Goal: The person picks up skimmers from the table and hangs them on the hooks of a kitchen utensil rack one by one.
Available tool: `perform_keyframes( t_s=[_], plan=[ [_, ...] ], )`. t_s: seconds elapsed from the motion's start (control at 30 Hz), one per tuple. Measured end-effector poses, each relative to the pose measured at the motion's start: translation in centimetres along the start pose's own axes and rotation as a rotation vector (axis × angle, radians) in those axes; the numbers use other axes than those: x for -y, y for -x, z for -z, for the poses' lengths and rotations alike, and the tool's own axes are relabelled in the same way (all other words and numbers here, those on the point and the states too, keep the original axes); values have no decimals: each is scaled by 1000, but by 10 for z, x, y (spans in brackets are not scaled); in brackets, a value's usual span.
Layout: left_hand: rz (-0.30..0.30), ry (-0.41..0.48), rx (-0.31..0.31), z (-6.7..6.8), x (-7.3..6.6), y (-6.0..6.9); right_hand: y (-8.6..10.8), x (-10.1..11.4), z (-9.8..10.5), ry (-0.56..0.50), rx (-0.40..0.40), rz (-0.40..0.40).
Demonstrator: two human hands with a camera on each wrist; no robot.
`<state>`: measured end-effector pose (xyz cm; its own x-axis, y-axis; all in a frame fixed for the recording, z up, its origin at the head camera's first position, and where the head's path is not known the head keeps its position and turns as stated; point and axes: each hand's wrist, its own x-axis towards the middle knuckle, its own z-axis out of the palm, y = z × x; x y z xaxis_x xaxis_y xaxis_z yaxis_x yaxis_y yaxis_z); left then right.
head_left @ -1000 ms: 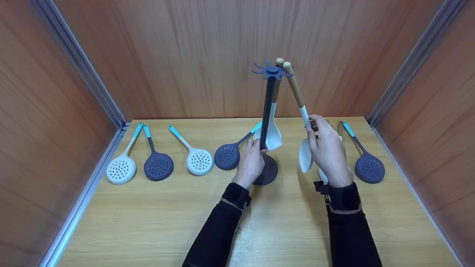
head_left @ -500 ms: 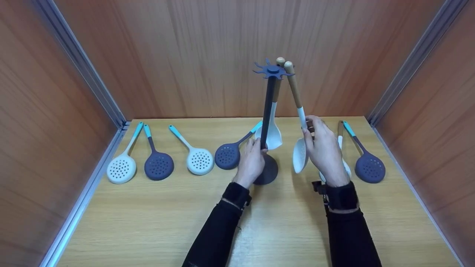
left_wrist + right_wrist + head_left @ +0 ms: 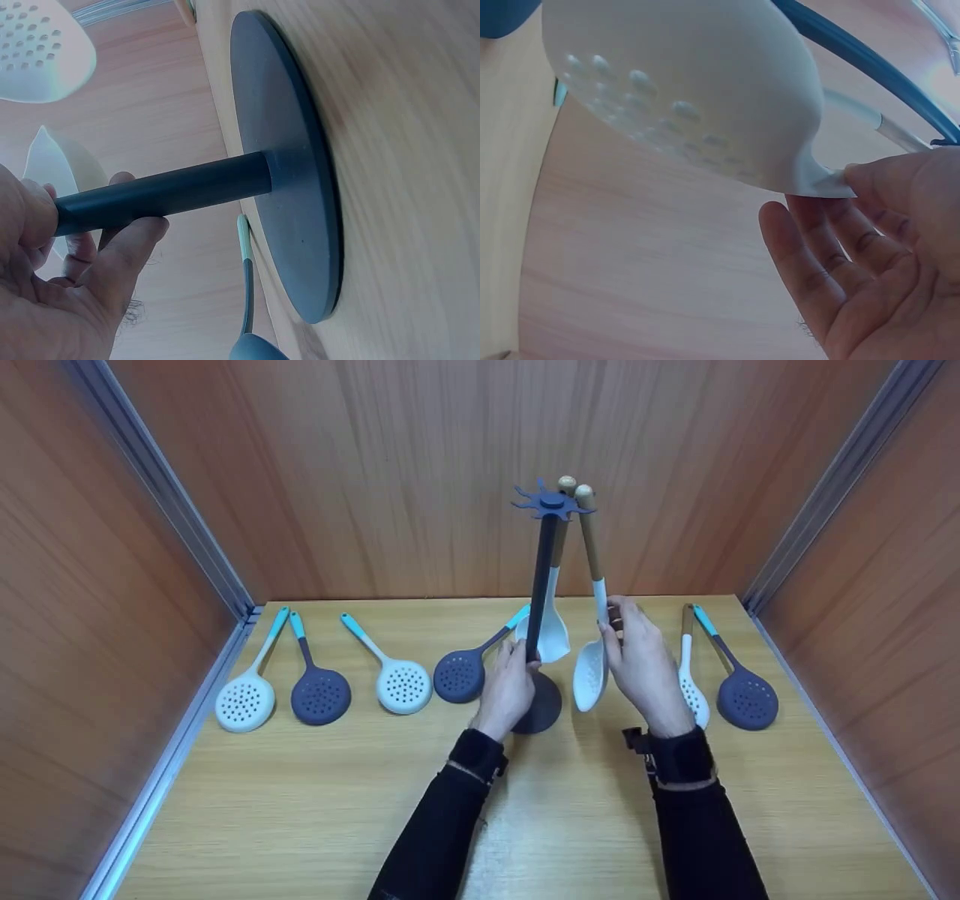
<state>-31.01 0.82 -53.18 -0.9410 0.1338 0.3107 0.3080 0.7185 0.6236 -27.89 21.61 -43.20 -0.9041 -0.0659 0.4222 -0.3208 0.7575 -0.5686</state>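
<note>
My left hand (image 3: 506, 686) grips the pole of a dark utensil stand (image 3: 541, 585), whose round base (image 3: 289, 165) rests on the table. My right hand (image 3: 641, 664) pinches a white slotted spoon (image 3: 590, 679) by its neck. The spoon hangs upright with its wooden handle on top, right by the stand's hooked top (image 3: 551, 502); whether it is hooked there I cannot tell. In the right wrist view the perforated bowl (image 3: 705, 82) fills the upper part. Behind the pole hangs a white-headed utensil (image 3: 553, 634) with a wooden handle.
White skimmers (image 3: 245, 703) and dark skimmers (image 3: 321, 696) with turquoise handles lie left of the stand, one dark skimmer (image 3: 459, 676) close to my left hand. At right lie another white slotted spoon (image 3: 693, 697) and a dark skimmer (image 3: 748, 702). Wooden panels (image 3: 420, 472) enclose the table.
My right hand has moved left with the slotted spoon, bringing its bowl nearer the pole and the handle closer to vertical. My left hand stays on the pole.
</note>
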Motion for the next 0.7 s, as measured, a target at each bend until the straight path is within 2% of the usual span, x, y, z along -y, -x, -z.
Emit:
perform_keyframes(
  t_s=[0.2,0.7],
  plan=[
    [-13,10,-9,-1,1,0,-1,2,-5,-11,8,-3],
    [27,26,22,0,1,-1,-3,3,-14,-16,16,-20]
  ],
)
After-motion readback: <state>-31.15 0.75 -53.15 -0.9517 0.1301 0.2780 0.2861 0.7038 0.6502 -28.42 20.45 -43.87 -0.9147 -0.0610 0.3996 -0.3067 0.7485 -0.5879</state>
